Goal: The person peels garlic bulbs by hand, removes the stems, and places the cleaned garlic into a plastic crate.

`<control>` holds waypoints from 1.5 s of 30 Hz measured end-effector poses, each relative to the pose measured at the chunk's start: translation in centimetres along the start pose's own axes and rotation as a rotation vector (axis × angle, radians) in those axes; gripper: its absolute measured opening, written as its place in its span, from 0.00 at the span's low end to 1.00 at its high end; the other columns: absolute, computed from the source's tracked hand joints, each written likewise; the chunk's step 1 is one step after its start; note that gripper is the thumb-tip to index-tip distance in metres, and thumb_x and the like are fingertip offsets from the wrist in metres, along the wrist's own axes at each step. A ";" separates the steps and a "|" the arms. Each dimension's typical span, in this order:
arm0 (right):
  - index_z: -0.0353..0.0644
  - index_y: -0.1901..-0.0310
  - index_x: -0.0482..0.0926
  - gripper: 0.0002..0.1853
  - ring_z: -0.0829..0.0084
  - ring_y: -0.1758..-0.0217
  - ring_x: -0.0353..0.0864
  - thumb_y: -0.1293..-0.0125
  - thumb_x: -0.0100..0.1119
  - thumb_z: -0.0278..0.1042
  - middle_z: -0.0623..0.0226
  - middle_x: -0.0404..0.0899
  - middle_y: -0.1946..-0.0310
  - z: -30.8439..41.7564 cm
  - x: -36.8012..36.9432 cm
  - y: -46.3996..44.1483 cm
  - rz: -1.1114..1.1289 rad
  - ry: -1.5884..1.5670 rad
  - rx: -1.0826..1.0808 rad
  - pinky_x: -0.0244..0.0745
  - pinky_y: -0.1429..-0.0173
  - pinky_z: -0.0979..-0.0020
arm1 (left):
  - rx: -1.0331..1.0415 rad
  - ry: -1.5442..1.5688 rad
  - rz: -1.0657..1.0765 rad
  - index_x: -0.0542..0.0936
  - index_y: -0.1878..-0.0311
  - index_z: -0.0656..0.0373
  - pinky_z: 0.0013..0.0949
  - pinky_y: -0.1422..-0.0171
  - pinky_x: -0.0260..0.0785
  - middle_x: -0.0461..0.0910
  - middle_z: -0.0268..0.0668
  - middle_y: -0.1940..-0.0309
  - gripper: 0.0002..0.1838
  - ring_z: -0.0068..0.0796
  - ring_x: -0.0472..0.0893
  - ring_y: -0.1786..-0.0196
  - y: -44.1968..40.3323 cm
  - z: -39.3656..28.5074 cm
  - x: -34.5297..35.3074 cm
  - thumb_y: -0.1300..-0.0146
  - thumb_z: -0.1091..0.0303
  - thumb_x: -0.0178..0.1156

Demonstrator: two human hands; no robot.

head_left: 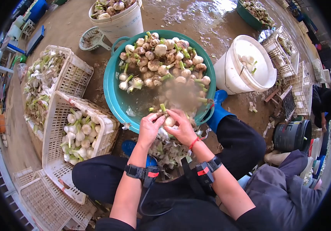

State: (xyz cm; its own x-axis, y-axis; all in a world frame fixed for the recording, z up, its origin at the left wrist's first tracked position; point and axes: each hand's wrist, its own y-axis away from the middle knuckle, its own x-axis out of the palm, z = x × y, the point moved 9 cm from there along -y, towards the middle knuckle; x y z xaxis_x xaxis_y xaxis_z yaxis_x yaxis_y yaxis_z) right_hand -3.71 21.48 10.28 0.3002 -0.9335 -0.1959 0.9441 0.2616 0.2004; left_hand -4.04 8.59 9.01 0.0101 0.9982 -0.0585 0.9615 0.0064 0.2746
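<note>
In front of me a garlic bulb [169,121] with a short green stem is held between both hands, over the near rim of a teal tub [109,100]. My left hand [149,126] pinches near its stem, fingers closed. My right hand [181,130], with a red cord at the wrist, has its thumb and fingers closed around the bulb. Murky water fills the tub, and many garlic bulbs [160,50] with cut stems are heaped at its far side. Below my hands lies a pile of peeled garlic skins [167,150].
A white crate [53,148] of cleaned garlic stands at left, with a crate of skins [44,79] behind it. A white bucket [227,71] holding a few bulbs is at right. Another full bucket [121,25] stands behind the tub. A seated person's grey clothing [277,192] is close on my right.
</note>
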 end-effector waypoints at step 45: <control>0.41 0.47 0.67 0.23 0.80 0.62 0.73 0.42 0.59 0.38 0.72 0.73 0.62 1.0 0.3 6.9 0.121 -1.006 0.195 0.70 0.61 0.77 | -0.349 0.744 0.027 0.69 0.63 0.55 0.21 0.71 0.69 0.75 0.30 0.70 0.07 0.19 0.75 0.72 6.4 -1.4 4.5 0.40 0.70 0.58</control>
State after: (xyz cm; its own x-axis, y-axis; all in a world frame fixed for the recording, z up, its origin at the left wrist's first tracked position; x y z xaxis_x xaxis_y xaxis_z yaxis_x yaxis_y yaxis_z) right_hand 2.71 22.76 12.60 0.0543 -0.7001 0.7120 0.8498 0.4068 0.3352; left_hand 1.82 13.23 11.81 -0.2710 0.7753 0.5705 0.8218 -0.1223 0.5566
